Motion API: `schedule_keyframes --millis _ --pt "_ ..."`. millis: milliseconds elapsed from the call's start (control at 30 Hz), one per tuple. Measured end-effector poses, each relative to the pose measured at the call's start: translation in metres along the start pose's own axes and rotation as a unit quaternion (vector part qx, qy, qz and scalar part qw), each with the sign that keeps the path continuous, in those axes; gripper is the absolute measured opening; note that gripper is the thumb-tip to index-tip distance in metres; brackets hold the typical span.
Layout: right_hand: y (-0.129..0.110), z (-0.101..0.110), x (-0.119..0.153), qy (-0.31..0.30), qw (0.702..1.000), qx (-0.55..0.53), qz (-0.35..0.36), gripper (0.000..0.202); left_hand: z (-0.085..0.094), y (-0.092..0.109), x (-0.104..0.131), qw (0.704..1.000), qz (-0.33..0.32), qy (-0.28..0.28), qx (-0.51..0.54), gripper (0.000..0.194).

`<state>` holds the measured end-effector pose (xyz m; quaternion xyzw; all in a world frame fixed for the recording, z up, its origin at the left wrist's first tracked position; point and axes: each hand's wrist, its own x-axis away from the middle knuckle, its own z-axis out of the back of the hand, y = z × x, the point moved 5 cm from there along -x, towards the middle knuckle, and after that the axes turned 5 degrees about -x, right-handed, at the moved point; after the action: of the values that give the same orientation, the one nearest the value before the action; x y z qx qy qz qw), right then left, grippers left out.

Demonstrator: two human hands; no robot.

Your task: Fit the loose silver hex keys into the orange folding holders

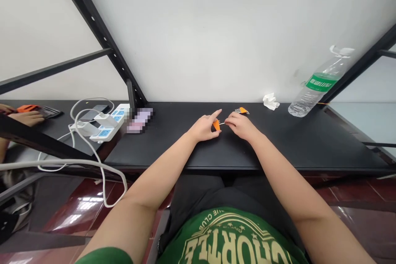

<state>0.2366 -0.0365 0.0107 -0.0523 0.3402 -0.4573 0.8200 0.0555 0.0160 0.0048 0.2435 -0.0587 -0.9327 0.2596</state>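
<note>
My left hand (205,128) grips a small orange hex key holder (216,125), its index finger and thumb extended to the right. Short dark key ends show at the holder's edge. A thin metal hex key (222,123) spans the gap between the holder and my right hand (240,126), whose fingers are pinched around its far end. Whether the key still sits in the holder I cannot tell. Just behind my right hand, a second orange holder with several hex keys (242,110) lies on the black table (173,148).
A clear bottle with a green label (321,82) leans at the back right, near a crumpled tissue (270,101). On the left are a blurred flat object (140,120), a white power strip (111,123) with looping cables, and another person's hand (27,118). Black metal posts (105,41) frame the table.
</note>
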Motion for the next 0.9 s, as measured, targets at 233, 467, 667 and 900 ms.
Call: schedule_keyframes --millis 233,467,667,900 --pt "-0.015 -0.013 -0.004 0.001 0.997 -0.075 -0.033 0.034 -0.006 0.007 -0.002 1.000 -0.020 0.013 -0.012 0.093" --pt "-0.004 -0.018 0.002 0.028 0.996 -0.050 -0.075 0.011 -0.003 0.010 -0.003 1.000 -0.004 0.023 -0.013 0.088" --pt "-0.001 -0.019 0.003 0.045 0.993 -0.038 -0.101 0.012 -0.005 0.010 -0.003 0.999 -0.001 0.034 -0.004 0.082" --pt "0.003 -0.020 0.001 0.017 0.990 0.034 -0.138 0.013 -0.005 0.013 -0.005 0.999 -0.012 0.036 -0.011 0.078"
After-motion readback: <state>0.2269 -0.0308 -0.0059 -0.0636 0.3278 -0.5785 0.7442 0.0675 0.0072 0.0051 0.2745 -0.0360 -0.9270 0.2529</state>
